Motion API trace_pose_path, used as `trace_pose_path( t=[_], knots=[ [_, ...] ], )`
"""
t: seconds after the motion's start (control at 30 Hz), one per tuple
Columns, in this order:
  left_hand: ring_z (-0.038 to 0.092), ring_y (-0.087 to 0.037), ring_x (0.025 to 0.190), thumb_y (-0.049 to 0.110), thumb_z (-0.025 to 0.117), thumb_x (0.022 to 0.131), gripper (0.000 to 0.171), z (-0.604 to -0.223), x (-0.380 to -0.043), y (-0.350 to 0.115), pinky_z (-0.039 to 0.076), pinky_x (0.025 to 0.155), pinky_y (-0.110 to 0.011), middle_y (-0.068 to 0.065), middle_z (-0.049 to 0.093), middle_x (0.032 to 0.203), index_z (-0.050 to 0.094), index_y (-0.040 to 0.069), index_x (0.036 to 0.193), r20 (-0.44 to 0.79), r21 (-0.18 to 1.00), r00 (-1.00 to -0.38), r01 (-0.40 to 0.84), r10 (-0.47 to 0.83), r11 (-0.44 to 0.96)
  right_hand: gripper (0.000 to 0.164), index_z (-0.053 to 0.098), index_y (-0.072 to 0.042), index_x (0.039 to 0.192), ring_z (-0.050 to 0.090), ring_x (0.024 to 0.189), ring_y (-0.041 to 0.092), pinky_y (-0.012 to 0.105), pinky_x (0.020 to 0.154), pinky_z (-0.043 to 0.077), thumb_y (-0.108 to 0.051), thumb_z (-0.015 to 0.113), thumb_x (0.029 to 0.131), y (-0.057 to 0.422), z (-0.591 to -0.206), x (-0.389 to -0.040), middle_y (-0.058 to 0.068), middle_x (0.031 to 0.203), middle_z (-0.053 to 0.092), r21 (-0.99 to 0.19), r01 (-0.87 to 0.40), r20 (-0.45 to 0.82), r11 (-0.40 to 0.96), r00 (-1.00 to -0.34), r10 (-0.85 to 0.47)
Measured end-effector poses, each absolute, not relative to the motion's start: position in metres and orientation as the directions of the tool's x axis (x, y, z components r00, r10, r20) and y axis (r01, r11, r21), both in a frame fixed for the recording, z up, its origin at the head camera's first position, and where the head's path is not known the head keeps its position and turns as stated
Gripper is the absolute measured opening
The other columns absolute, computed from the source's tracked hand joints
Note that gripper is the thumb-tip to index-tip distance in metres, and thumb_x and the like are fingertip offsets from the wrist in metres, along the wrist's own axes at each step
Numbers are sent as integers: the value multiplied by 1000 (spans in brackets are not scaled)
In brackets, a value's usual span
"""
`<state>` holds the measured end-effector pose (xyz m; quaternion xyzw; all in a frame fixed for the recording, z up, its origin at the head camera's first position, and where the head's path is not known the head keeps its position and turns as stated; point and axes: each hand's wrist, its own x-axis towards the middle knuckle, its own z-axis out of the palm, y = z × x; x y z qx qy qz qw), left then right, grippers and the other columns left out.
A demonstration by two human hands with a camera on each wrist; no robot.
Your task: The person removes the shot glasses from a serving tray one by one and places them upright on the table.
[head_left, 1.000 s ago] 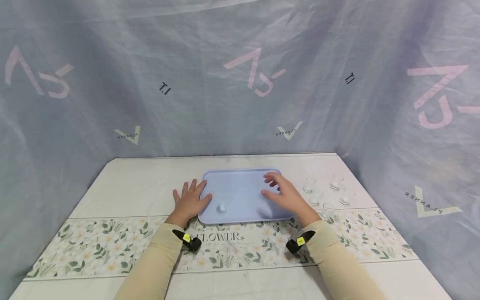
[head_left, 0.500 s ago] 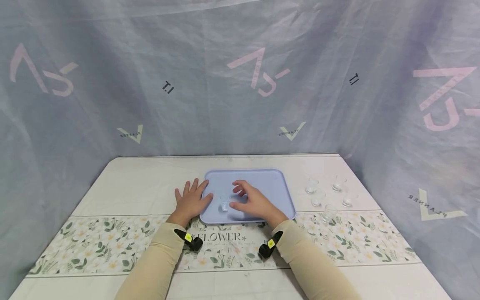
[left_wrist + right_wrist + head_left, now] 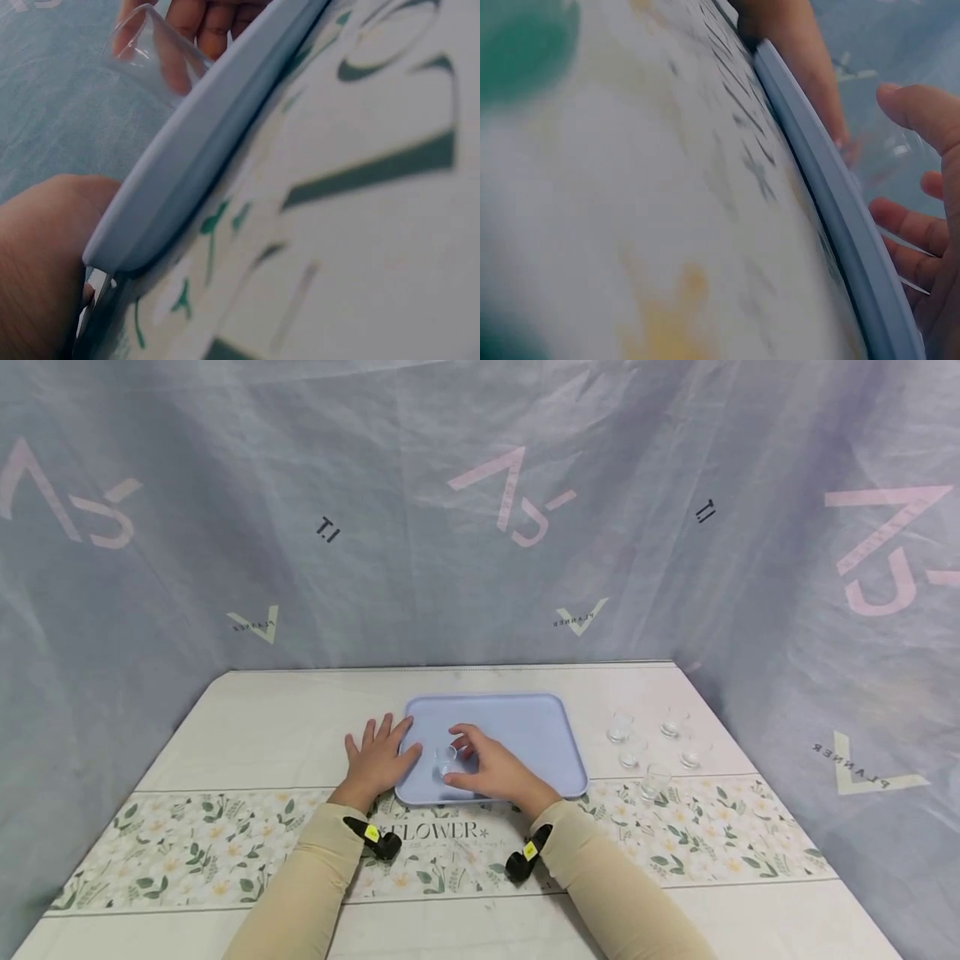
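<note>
A small clear glass (image 3: 445, 762) stands on the left part of a light blue tray (image 3: 517, 735). My right hand (image 3: 487, 768) reaches over the tray from the right, thumb and fingers spread apart on the glass's right side. In the right wrist view, the thumb (image 3: 911, 109) stays apart from the other fingers, with the blurred glass (image 3: 889, 157) beyond; contact is unclear. Behind the glass (image 3: 154, 56) in the left wrist view, the right fingers show through its wall. My left hand (image 3: 375, 760) lies spread at the tray's left edge, thumb over the rim.
Several more clear glasses (image 3: 656, 781) stand to the right of the tray. A white tablecloth (image 3: 300, 710) with a floral band covers the table. Grey-blue curtains (image 3: 405, 568) hang at the back and both sides.
My right hand has moved left, from over the tray's right side to beside the glass on it. The left hand keeps its place at the tray's edge.
</note>
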<state>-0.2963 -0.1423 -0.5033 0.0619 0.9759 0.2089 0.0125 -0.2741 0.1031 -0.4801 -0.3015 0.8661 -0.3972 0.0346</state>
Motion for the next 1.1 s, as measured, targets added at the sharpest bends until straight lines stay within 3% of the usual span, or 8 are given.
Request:
trace_pose_path(
  t=[0.37, 0.7, 1.1],
  knots=[
    [1, -47, 153, 54, 43, 103, 70, -498, -294, -142, -11, 112, -74, -19, 13, 168, 28, 20, 162, -1, 410, -992, 116, 128, 904, 73, 39, -13, 151, 62, 115, 20, 41, 96, 51, -43, 71, 93, 82, -482, -268, 3, 126, 65, -661, -505, 177, 555, -823, -539],
    [2, -47, 153, 55, 43, 103, 70, -502, -295, -142, -9, 112, -74, -19, 14, 168, 29, 20, 162, 10, 405, -991, 125, 132, 906, 35, 57, -13, 132, 64, 90, 12, 31, 81, 54, -25, 65, 100, 78, -485, -267, 1, 113, 69, -584, -553, 241, 594, -817, -524],
    [5, -47, 153, 53, 46, 102, 69, -503, -294, -142, -7, 112, -75, -19, 17, 167, 31, 19, 161, 32, 402, -991, 133, 132, 906, 38, 58, -13, 131, 67, 98, 16, 35, 86, 55, -29, 68, 99, 81, -486, -269, 1, 114, 71, -604, -557, 253, 570, -812, -525]
  ],
)
